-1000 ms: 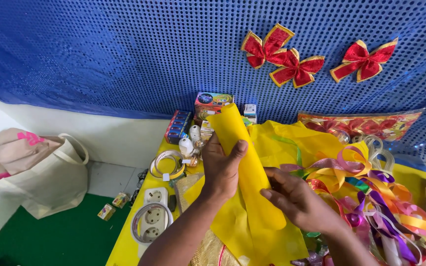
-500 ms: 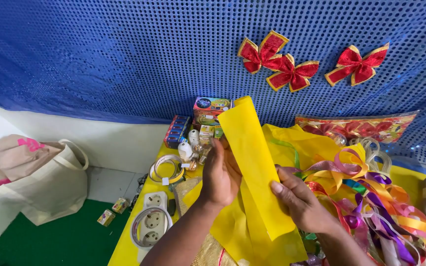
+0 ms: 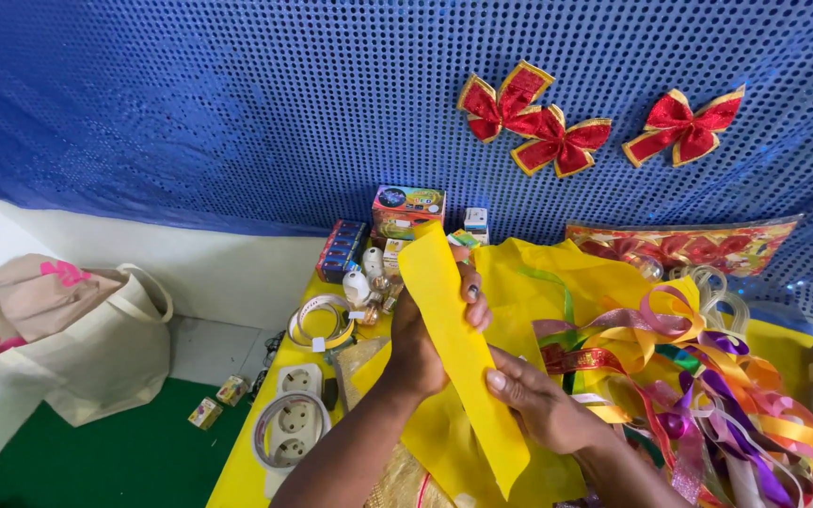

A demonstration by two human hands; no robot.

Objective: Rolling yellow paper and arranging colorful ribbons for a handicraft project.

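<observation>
A long strip of yellow fabric (image 3: 454,348) stands tilted between both hands, over a table draped in yellow cloth (image 3: 566,282). My left hand (image 3: 425,334) grips the strip near its upper half, fingers curled over its right edge. My right hand (image 3: 543,404) pinches the strip lower down from the right side. A tangle of coloured ribbons (image 3: 689,376) lies just right of my right hand.
A white extension socket with coiled cable (image 3: 289,428) and a roll of tape (image 3: 322,320) lie at the table's left edge. Small boxes (image 3: 406,212) stand at the back. Red bows (image 3: 557,132) hang on the blue sequined wall. A beige tote bag (image 3: 77,339) sits on the floor, left.
The yellow strip has been straightened and lifted more upright. My left hand slid from covering its upper part to gripping its left edge; my right hand stayed on the lower part.
</observation>
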